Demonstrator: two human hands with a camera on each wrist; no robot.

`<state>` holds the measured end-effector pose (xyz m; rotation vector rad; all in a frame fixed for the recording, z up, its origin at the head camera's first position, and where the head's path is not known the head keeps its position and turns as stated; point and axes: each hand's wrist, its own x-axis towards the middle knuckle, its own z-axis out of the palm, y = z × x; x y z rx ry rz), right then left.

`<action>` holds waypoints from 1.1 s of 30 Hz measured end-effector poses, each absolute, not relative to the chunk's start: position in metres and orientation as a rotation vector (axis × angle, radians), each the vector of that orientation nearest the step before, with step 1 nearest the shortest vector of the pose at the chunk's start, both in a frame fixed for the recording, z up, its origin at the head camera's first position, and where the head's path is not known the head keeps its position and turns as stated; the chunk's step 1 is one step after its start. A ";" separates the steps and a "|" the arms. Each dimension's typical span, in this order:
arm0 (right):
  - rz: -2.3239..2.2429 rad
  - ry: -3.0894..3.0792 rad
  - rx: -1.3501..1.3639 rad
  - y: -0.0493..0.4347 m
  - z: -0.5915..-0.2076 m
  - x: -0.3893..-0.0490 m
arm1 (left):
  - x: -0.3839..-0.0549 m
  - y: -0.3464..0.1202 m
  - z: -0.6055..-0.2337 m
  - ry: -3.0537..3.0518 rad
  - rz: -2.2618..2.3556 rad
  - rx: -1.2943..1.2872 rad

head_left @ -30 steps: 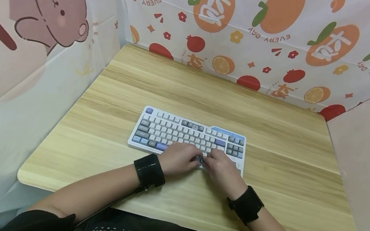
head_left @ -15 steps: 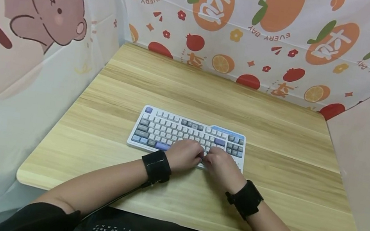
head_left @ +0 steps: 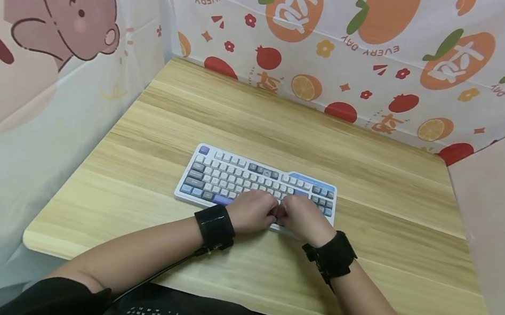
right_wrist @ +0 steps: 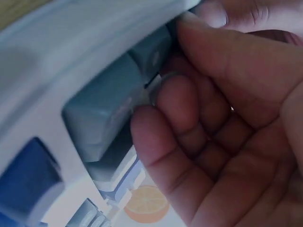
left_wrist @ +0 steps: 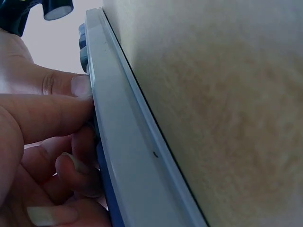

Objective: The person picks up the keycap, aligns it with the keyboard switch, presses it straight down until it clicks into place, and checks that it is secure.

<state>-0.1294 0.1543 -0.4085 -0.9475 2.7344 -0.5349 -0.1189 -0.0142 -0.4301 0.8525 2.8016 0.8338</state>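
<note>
A white keyboard (head_left: 225, 175) with white, grey, blue and purple keycaps lies on the wooden table. Over its front edge, right of centre, my left hand (head_left: 252, 212) and right hand (head_left: 304, 218) meet, fingers curled in. In the right wrist view my right hand (right_wrist: 227, 113) has its thumb and fingertips at a dark grey-blue keycap (right_wrist: 174, 29), mostly covered by the fingers. The left thumb (right_wrist: 213, 13) touches there too. In the left wrist view my left hand (left_wrist: 47, 116) pinches at the front row, its thumb against the keyboard's white side (left_wrist: 120, 127).
The wooden table (head_left: 139, 206) extends around the keyboard on all sides. A fruit-printed sheet (head_left: 322, 76) stands along its far edge, and a bear-printed sheet (head_left: 114, 73) rises on the left. Black bands with cameras are on both wrists, a cable running from the left band (head_left: 214, 227).
My left hand has shifted slightly right and away from me. My right hand has rolled inward over the keys, and the bluish piece seen between the hands is now covered.
</note>
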 end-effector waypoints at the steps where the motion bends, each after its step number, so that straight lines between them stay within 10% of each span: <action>1: -0.544 2.737 -0.936 0.154 -0.409 -0.129 | -0.119 -0.014 -0.431 2.801 0.832 0.851; 33: -0.536 2.989 -1.001 0.178 -0.436 -0.102 | -0.115 -0.095 -0.429 2.882 0.807 0.750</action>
